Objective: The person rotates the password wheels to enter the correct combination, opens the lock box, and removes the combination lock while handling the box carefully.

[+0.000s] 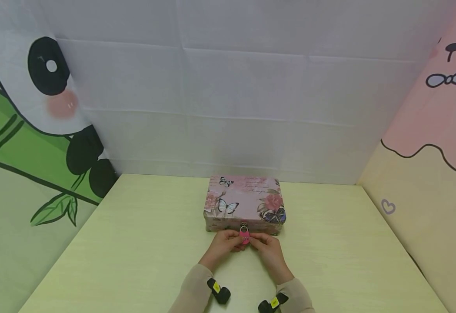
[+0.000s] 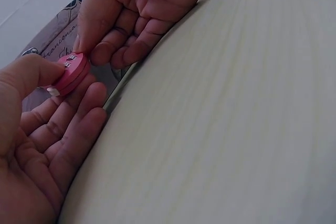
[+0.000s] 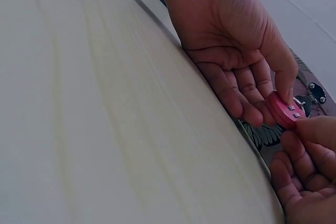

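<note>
A pink combination padlock (image 1: 244,237) hangs by its metal shackle from the front clasp (image 3: 317,92) of a pink butterfly-and-rose box (image 1: 247,198). The box's lid is down. My left hand (image 1: 224,245) holds the padlock's body between thumb and fingers, as the left wrist view shows closely. From the other side, my right hand (image 1: 268,250) pinches the padlock's edge with thumb and forefinger (image 3: 315,129). Small number dials (image 3: 294,111) show on the lock's face; their digits are too small to read. The remaining fingers of both hands curl loosely below it.
The box stands on a pale wood-grain table (image 1: 141,243), near its back edge. A white cloth (image 1: 231,87) hangs behind. Printed panels flank both sides, a panda (image 1: 12,87) at left and a pink figure (image 1: 439,113) at right.
</note>
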A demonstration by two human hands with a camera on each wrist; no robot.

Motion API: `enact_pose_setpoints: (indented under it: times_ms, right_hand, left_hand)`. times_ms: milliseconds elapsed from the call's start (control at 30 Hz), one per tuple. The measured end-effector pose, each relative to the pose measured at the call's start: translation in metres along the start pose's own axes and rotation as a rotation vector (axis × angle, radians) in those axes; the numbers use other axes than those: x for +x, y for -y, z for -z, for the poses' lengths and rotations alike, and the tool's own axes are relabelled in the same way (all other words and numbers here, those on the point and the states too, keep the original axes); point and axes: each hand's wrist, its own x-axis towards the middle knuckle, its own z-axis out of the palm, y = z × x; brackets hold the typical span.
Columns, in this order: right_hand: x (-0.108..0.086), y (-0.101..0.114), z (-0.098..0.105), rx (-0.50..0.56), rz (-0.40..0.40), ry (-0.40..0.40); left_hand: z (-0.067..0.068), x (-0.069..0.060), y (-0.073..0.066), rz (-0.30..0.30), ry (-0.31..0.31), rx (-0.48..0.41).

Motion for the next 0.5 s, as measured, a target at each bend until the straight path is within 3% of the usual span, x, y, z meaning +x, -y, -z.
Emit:
enact_pose_setpoints:
  times_ms: [267, 500]
  right_hand:
    - [-0.001, 0.002, -0.001, 0.007, -0.007, 0.004]
    - [-0.001, 0.002, 0.0, 0.015, -0.001, 0.003]
  left_hand:
    - [-0.001, 0.0, -0.002, 0.003, -0.012, 0.023]
    - [-0.004, -0.012, -0.023, -0.015, -0.019, 0.007]
